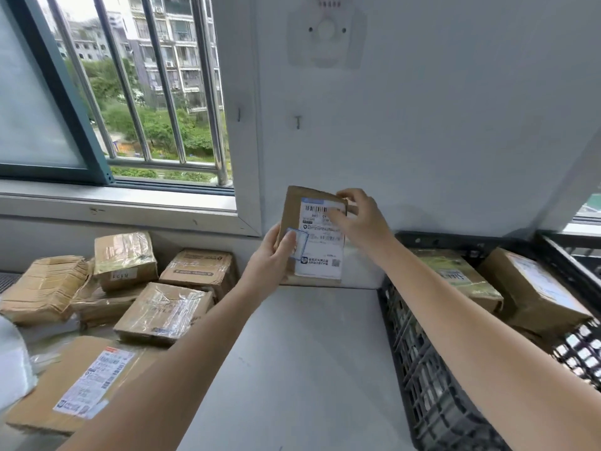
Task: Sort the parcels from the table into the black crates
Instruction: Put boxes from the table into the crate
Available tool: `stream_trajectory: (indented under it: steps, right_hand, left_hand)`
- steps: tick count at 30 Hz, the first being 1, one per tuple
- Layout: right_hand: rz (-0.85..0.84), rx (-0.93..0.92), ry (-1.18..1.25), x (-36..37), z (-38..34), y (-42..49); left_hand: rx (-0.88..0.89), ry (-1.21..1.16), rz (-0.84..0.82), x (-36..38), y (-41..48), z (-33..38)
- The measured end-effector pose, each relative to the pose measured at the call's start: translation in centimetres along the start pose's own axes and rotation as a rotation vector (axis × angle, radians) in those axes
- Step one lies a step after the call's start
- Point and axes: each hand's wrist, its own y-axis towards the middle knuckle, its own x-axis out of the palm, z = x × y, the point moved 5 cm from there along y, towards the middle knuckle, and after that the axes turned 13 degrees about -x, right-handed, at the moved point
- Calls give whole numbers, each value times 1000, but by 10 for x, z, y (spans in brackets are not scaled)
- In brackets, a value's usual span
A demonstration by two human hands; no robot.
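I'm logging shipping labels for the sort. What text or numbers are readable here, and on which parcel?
"6121", first character unsure: handwritten on the taped box.
Label on the held parcel: barcode and print, too blurred to read.
Label on the flat parcel: blurred.
Labels on the two parcels in the black crate: blurred.

I am standing at a pale grey counter (292, 353), facing a plain white wall (439, 141). A round white fixture (326, 29) is sitting high on it, with a small hook (298, 121) lower down. To my left, daylight is coming through a window (29, 109) with a dark sliding frame and metal bars (169, 92). Beyond them, apartment blocks (175, 40) and green trees (156, 125) are showing above the grey sill (113, 203).
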Motion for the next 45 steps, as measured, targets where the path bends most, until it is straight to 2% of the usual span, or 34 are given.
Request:
stream_trajectory:
  steps: [3,8,14,19,25,34,45]
  right_hand:
    - [44,15,80,16,-1,-17]
    - [93,26,143,23,-10,-41]
    - [60,-84,90,13,-40,-60]
    - [40,-200,99,-6,-65,-74]
    - [65,-255,105,-29,-89,-81]
    - [137,-339,78,-47,-109,-91]
    - [155,-330,74,-55,-109,-96]
  left_hand:
    - [32,-70,22,-7,-7,1]
    - [57,-12,-212,-4,-23,-2]
    - [228,23,-309,-5,-41,5]
    - [327,55,-237,-4,-60,28]
    - [404,31,-154,3,-85,57]
    - [476,197,78,11,-107,79]
    - [465,205,88,15,-110,81]
